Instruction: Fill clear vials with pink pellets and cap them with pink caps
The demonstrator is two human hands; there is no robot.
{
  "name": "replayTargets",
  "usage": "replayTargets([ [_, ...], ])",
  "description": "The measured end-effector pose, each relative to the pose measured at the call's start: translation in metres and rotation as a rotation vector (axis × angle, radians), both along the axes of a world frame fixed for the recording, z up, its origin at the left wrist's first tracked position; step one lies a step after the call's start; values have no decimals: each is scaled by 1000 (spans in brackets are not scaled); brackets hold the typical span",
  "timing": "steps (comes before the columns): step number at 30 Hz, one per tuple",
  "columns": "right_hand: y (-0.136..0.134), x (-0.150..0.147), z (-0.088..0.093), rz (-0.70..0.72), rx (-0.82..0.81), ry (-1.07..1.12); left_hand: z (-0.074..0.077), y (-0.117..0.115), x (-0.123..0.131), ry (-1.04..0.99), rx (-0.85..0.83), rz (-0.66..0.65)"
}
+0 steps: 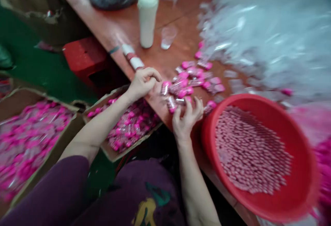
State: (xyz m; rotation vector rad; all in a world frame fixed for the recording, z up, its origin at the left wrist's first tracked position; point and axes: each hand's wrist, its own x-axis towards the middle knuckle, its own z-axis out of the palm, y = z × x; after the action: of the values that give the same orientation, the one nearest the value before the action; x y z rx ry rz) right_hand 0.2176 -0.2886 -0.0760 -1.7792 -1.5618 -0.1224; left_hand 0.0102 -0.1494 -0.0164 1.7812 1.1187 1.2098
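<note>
My left hand (142,81) hovers at the near edge of the brown table (121,26), fingers curled with the thumb meeting the fingertips; what it pinches, if anything, is hidden. My right hand (186,115) has its fingers closed on a small clear packet with a pink cap (181,101) at the near side of a loose heap of such packets (196,79). A red basin (261,157) full of small pink pieces sits just right of my right hand. The frame is blurred by motion.
A white bottle (147,18) and a clear cup (168,37) stand further back on the table. A pile of clear plastic bags (266,43) fills the right. Two cardboard boxes of pink-capped packets (129,126) (28,139) sit below the table on the left, beside a red stool (84,57).
</note>
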Motion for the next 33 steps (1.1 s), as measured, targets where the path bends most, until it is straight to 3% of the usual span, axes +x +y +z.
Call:
replayTargets([
  [3,20,17,-2,-142,13,16,5,43,67,103,129,-157],
  [8,49,25,1,-281,-128,65,2,108,172,445,169,-253],
  [12,65,39,2,-363,-190,138,-4,119,236,734,148,-426],
  [16,75,56,-5,-437,-216,166,-10,113,270,946,103,-557],
  [19,77,60,-10,-424,-260,142,-10,110,271,1012,49,-582],
  [22,72,56,-9,-390,-299,123,-6,103,250,1041,20,-603],
  [26,55,32,0,-342,-344,125,-3,83,201,1046,30,-568],
  [33,13,-38,9,-87,-411,67,-4,26,104,1050,-24,-417],
])
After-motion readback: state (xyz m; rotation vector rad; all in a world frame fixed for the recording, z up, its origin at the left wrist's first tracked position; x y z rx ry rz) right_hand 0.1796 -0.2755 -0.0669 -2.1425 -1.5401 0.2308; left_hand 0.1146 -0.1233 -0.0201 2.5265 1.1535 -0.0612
